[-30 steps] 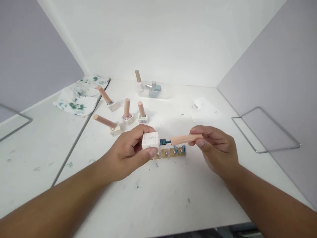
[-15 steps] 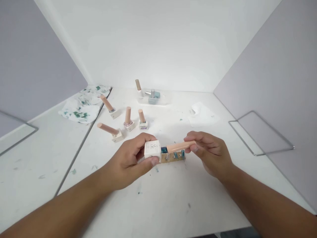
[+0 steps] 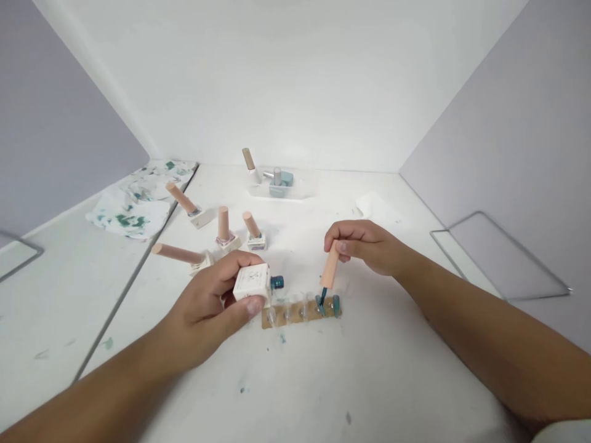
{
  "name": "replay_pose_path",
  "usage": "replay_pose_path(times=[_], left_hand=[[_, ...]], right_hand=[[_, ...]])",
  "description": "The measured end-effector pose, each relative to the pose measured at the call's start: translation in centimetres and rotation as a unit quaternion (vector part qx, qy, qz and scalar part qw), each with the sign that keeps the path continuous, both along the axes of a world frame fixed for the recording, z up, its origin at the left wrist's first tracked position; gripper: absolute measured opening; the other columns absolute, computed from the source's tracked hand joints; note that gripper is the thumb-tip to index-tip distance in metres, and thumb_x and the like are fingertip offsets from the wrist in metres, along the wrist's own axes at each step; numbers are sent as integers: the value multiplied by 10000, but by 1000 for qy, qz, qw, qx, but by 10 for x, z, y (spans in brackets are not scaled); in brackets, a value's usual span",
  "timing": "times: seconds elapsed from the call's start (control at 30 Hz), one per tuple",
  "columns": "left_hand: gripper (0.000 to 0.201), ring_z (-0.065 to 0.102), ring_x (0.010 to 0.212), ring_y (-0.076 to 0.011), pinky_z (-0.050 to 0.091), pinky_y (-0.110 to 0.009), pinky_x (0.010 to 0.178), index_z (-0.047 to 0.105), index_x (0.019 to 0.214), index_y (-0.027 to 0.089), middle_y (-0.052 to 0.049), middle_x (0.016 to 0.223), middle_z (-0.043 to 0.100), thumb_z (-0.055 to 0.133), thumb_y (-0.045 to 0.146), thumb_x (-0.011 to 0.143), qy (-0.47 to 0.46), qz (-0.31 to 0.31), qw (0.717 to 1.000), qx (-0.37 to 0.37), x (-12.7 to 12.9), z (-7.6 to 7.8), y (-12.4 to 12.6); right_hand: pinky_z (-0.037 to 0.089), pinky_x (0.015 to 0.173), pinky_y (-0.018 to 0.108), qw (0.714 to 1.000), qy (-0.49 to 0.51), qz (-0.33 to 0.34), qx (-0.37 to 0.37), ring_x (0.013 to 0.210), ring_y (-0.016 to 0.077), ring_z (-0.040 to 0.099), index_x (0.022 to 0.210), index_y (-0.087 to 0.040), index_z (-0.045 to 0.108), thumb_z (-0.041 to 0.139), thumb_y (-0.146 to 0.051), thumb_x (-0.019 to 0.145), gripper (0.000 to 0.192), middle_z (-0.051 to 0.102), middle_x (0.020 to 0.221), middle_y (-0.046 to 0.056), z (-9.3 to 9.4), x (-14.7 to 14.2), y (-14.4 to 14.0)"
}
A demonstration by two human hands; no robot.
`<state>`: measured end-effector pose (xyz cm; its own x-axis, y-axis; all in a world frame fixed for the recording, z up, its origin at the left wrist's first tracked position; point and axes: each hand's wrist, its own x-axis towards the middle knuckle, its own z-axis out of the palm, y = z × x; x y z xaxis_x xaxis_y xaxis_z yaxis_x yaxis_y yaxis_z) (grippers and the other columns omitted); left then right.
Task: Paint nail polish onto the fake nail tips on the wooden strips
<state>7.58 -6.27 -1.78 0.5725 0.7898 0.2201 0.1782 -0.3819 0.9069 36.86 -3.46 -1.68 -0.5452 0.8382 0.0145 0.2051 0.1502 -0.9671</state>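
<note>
A white square nail polish bottle (image 3: 252,283) lies tipped in my left hand (image 3: 217,307), its teal-smeared neck pointing right. Between the fingertips of my right hand (image 3: 364,243) is the peach-capped nail polish brush (image 3: 330,264), held slanted with its dark teal bristles down at a nail tip (image 3: 319,304). That tip is one of several on a tan strip (image 3: 295,315) lying on the table. At the strip's right end a teal-coated nail tip (image 3: 336,304) stands out; those toward the left look clear.
Several peach-capped bottles (image 3: 223,227) stand or lean beyond my left hand. Behind them a clear tray (image 3: 295,191) holds more bottles. Stained paper (image 3: 129,209) lies at the left, white tissue (image 3: 372,204) at the back right. Wire stands (image 3: 503,255) flank the table.
My right hand has carried the brush away from the bottle's neck and tilted it down onto a nail tip. My left hand has shifted left with the bottle, uncovering more of the strip.
</note>
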Motion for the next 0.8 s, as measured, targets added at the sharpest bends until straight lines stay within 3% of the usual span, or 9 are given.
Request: replay_pose_path(times=[0.17,0.27,0.43,0.57,0.67,0.8], left_hand=[[193,467,559,-114,419,-195,480,541,1087,273,15,721,561,516,279,896,-3,-10,1000,21,-4,-3,3],[251,523,676,-133,469,-200,570,540,1134,282,-8,836,595,547,297,884,2,3,1000,16,-9,-7,4],[266,526,780,-135,473,-183,645,543,1156,288,-13,921,588,554,332,893,-10,3,1000,-4,-12,-10,7],[260,521,780,-132,470,-174,651,561,1130,279,-11,925,591,573,364,885,-9,11,1000,-11,-11,-9,6],[272,529,785,-137,477,-179,660,563,1136,280,-14,930,600,577,376,881,-13,19,1000,-5,-11,-7,7],[280,534,772,-143,482,-184,643,567,1131,284,-15,911,611,586,390,873,-1,22,1000,3,-12,-7,7]], right_hand=[[333,529,196,998,-11,57,-27,563,62,377,885,-165,631,495,-235,894,154,470,666,-33,1,-4,7],[327,522,194,997,-45,64,-2,562,63,388,878,-166,634,475,-185,867,161,492,673,-29,3,-5,6],[352,533,209,994,-91,38,40,577,78,412,857,-170,622,474,-175,843,149,511,678,-19,2,-7,6],[348,517,200,998,-50,-5,46,547,66,397,832,-170,617,477,-156,835,140,485,649,-32,-2,-5,8],[347,511,203,1000,-11,2,24,546,68,399,831,-172,619,469,-163,841,150,480,646,-30,-3,-6,7],[338,494,195,997,-53,21,45,530,66,392,826,-185,623,478,-148,823,149,486,635,-33,-1,-10,1]])
